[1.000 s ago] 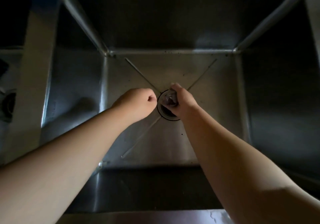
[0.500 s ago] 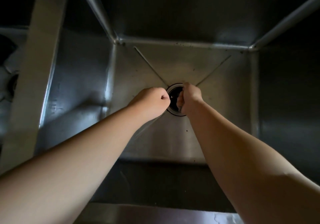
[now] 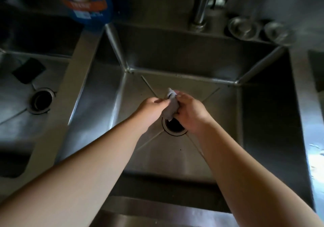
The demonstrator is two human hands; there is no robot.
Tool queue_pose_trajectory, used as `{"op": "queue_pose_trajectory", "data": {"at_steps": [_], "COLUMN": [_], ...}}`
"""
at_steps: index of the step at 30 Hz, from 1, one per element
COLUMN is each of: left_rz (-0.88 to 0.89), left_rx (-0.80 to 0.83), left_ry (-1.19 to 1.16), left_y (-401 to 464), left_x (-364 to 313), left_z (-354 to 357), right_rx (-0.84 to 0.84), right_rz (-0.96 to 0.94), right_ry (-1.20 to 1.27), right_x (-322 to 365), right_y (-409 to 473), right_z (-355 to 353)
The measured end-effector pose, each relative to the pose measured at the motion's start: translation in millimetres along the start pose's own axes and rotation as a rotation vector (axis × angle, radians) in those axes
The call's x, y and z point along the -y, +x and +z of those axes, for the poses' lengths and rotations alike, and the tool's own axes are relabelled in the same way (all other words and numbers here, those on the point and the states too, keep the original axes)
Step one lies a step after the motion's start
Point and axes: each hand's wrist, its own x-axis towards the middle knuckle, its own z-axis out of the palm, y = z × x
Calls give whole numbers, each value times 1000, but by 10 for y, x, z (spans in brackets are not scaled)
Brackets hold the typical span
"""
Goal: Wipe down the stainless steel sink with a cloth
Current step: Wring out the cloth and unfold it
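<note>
Both hands, left [image 3: 151,106] and right [image 3: 190,111], are pinching a bunched cloth [image 3: 171,106] over the drain [image 3: 175,126] at the sink's [image 3: 175,160] centre, seemingly wringing it.

Both bare arms reach forward and down, and they come close together at the hands. The left hand [image 3: 151,104] pinches a small grey cloth [image 3: 171,107] with its fingertips. The right hand [image 3: 191,111] curls its fingers round the same cloth from the right side.
</note>
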Motion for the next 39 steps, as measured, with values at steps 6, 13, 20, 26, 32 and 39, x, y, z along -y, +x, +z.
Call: {"op": "queue_pose_trajectory", "data": {"at_steps": [6,13,20,26,32,39], "left_rz": [29,206,338,346,440,578], "left_rx": [37,-1,-8,-138,-376,-753], "left_ry": [-251,-189,-102,-188,-414,-503], "left_y": [-320,-625,-873,-1119,-1491,-2033], "left_x": [-392,-712,-940,-1003,-990,-677], "left_z": [-40,-108,-165,-263,-651,-1427], "right_rx": [63,59,167,212,342,409], "right_rz": [-193,-349,-308,-433,-324,-124], "right_ry": [-207,-488,-675,-718,-452,-482], "right_x": [414,810,994,1048,939,253], "right_y": [-462,-818,-1033,-1062,-1076,-1141], "right_z": [52,57,94,364,815,1672]}}
